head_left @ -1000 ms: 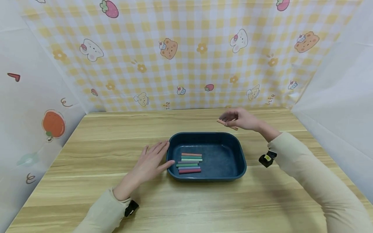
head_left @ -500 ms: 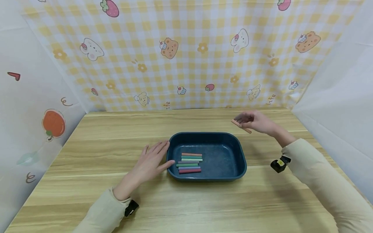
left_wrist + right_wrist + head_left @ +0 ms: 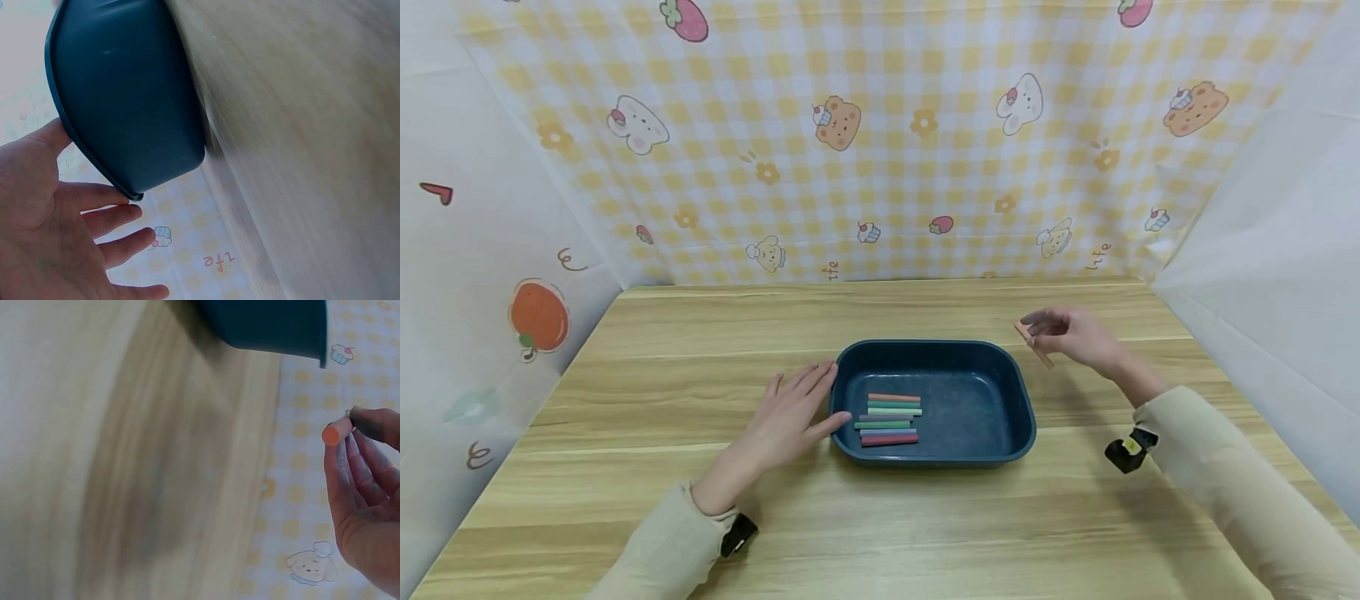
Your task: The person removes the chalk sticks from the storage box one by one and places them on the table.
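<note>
An orange chalk stick [image 3: 1042, 356] is pinched between the thumb and fingers of my right hand [image 3: 1075, 337], just off the right rim of a dark blue tray. In the right wrist view the round end of the orange chalk [image 3: 332, 435] faces the camera, and the fingertips look smudged grey. My left hand [image 3: 790, 412] rests with spread fingers at the left rim of the tray [image 3: 933, 461]; its thumb reaches over the edge. Several coloured chalk sticks [image 3: 887, 418] lie in a row in the left half of the tray.
The tray stands on a wood-grain table [image 3: 700, 342]. A yellow checked cloth [image 3: 895, 183] hangs behind it, with white sheets [image 3: 1277, 217] at both sides. Black wrist cameras [image 3: 1127, 454] are strapped at the sleeves.
My right hand has moved right and then a little nearer, carrying the orange chalk, which has turned steeper. My left hand, the tray and the chalk row stay put.
</note>
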A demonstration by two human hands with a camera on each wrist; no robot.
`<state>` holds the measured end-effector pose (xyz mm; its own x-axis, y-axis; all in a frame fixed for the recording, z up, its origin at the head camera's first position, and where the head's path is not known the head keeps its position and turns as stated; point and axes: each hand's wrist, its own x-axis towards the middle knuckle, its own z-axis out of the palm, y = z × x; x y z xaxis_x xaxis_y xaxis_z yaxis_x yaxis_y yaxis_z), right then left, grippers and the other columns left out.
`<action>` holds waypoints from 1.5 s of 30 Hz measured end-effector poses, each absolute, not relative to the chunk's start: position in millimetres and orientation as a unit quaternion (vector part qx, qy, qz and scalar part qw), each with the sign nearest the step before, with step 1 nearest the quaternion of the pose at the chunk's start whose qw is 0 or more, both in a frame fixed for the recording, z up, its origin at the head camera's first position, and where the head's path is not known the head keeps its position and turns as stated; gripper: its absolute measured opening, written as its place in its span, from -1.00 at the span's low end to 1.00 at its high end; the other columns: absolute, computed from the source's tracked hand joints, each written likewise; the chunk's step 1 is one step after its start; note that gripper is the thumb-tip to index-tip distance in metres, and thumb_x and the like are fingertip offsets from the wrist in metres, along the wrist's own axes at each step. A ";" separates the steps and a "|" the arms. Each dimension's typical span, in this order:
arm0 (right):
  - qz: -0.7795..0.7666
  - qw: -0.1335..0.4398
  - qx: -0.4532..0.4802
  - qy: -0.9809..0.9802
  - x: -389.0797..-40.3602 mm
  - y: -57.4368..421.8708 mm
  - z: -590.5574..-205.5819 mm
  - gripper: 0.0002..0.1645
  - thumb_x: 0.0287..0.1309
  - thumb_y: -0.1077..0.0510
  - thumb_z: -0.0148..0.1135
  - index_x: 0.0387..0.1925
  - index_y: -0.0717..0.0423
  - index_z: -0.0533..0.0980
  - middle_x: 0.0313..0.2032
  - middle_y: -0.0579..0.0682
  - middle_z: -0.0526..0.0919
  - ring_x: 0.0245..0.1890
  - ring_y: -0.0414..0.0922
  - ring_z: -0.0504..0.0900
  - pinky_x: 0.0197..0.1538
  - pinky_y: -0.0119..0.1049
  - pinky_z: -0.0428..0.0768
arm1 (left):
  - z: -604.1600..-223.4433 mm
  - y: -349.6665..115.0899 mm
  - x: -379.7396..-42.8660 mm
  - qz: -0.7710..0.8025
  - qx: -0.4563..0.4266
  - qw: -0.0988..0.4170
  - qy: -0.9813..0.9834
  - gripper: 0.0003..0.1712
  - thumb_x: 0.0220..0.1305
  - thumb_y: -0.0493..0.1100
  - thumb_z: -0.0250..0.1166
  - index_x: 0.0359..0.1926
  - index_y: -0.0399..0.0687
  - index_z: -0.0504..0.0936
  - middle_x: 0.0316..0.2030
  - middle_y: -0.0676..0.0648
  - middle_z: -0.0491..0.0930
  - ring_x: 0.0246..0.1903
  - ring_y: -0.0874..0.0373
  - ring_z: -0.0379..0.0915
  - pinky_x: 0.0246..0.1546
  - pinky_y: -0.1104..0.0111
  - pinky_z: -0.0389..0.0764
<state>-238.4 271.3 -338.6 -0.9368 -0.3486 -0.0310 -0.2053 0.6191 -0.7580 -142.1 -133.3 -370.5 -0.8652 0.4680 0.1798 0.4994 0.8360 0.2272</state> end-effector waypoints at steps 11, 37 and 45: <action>-0.431 0.102 -0.136 0.886 -226.7 276.4 -361.9 -0.58 0.08 0.30 0.12 0.00 0.41 0.37 -0.21 0.28 0.52 -0.23 -0.01 0.51 -0.22 -0.32 0.45 | -369.7 -133.5 -141.4 -0.138 -0.249 0.053 -0.957 -0.19 0.19 0.27 -0.02 0.27 -0.21 0.17 0.25 -0.15 0.13 0.23 -0.04 -0.05 0.09 -0.14 -0.09; -0.330 0.067 -0.104 0.936 -218.5 277.8 -386.6 -0.66 -0.01 0.29 0.17 -0.15 0.38 0.48 -0.37 0.10 0.59 -0.32 -0.02 0.52 -0.28 -0.23 0.45 | -370.1 -133.2 -142.0 -0.135 -0.252 0.057 -0.956 -0.19 0.19 0.26 -0.01 0.27 -0.21 0.18 0.24 -0.16 0.14 0.22 -0.05 -0.02 0.09 -0.13 -0.10; -0.320 0.058 -0.105 0.940 -217.7 275.7 -387.8 -0.69 -0.02 0.30 0.19 -0.19 0.40 0.48 -0.38 0.11 0.58 -0.32 0.01 0.53 -0.26 -0.18 0.45 | -370.3 -133.4 -141.8 -0.134 -0.251 0.056 -0.957 -0.19 0.19 0.27 -0.02 0.27 -0.21 0.17 0.24 -0.15 0.14 0.22 -0.06 -0.02 0.09 -0.13 -0.10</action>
